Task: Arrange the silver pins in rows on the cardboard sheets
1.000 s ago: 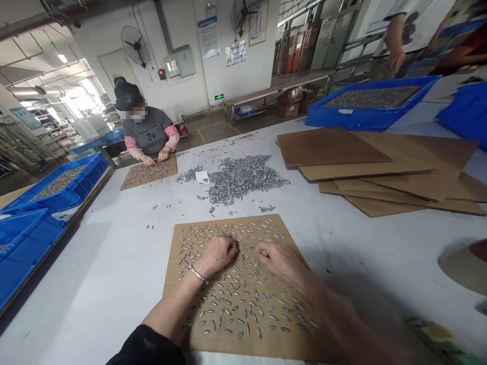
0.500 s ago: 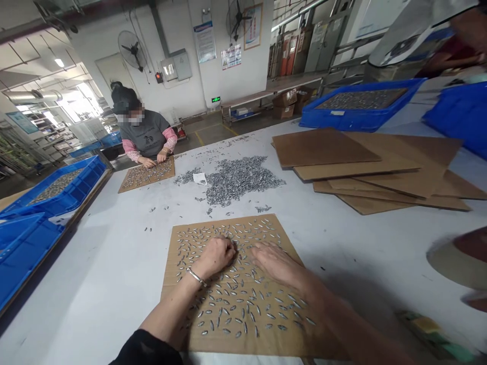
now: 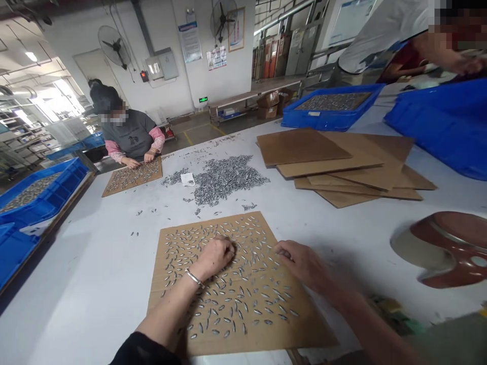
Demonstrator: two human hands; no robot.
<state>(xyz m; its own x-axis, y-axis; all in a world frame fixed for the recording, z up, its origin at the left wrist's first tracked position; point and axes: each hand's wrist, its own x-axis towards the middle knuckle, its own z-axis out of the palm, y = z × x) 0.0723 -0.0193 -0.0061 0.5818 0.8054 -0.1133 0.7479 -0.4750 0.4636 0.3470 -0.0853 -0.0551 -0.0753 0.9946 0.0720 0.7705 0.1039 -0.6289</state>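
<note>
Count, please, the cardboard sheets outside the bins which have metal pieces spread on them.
2: the near sheet below the left hand, and the far sheet below the co-worker's hands. The stack on the right could hide others.

"Can any wording be made out?"
"None. On the wall [image 3: 178, 92], the blue-headed notice [image 3: 190, 44], the printed sheet [image 3: 216, 58] and the framed poster [image 3: 236, 31] are too small to read."
"And the lit green sign [image 3: 203, 100]?"
"Its marks blur, as does the pale label [image 3: 314, 114] on the blue tray [image 3: 296, 121]."
</note>
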